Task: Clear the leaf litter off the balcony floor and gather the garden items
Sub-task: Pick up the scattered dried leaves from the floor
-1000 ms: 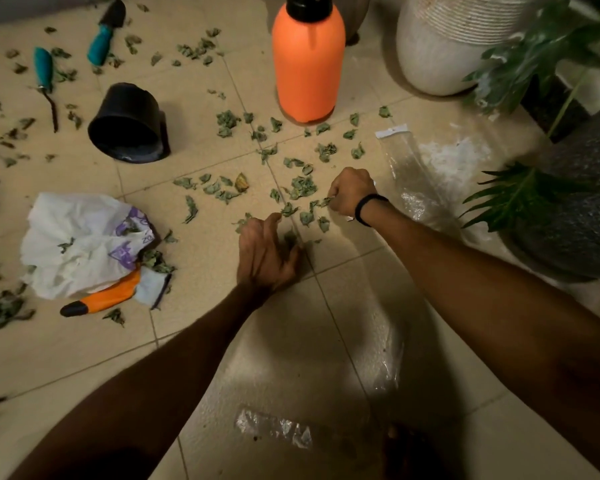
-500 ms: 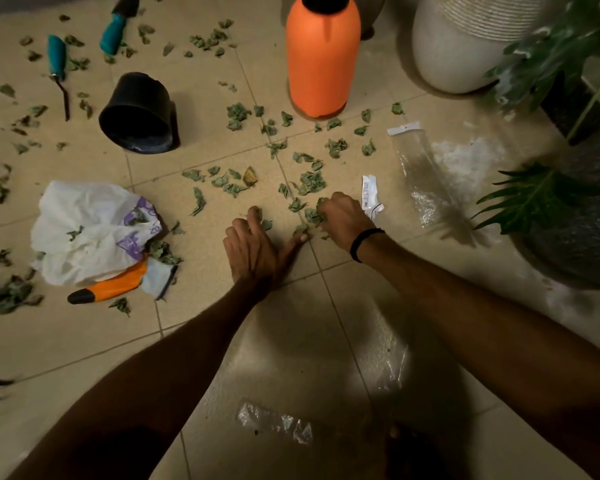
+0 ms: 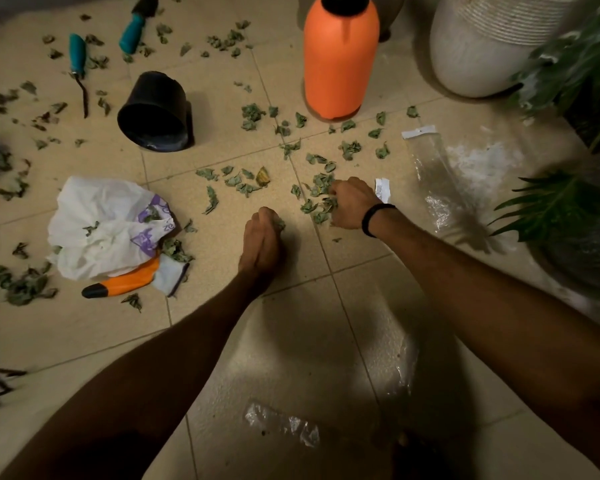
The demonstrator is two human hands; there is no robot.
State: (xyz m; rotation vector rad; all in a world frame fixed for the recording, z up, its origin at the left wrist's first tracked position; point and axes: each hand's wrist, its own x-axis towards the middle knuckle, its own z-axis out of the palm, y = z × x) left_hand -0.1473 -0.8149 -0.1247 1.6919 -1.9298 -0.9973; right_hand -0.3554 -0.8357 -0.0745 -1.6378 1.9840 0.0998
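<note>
Dried green leaves (image 3: 321,188) lie scattered over the beige tile floor (image 3: 222,327). My left hand (image 3: 261,239) stands on its edge on the floor with its fingers curled round a few leaf bits at the tips. Just to the right, my right hand (image 3: 349,204), with a black band on the wrist, has its fingers curled into a small heap of leaves. Garden items lie around: an orange spray bottle (image 3: 340,60), a black pot (image 3: 153,112) on its side, two teal-handled tools (image 3: 77,53) and an orange-handled tool (image 3: 122,284).
A crumpled white plastic bag (image 3: 108,223) lies to the left over the orange-handled tool. A clear zip bag (image 3: 430,168) and a small paper label (image 3: 382,188) lie on the right. A white planter (image 3: 482,46) and potted plants (image 3: 555,202) stand on the right.
My left hand has turned from flat on the floor onto its edge and curled its fingers. My right hand has drawn leaves toward it.
</note>
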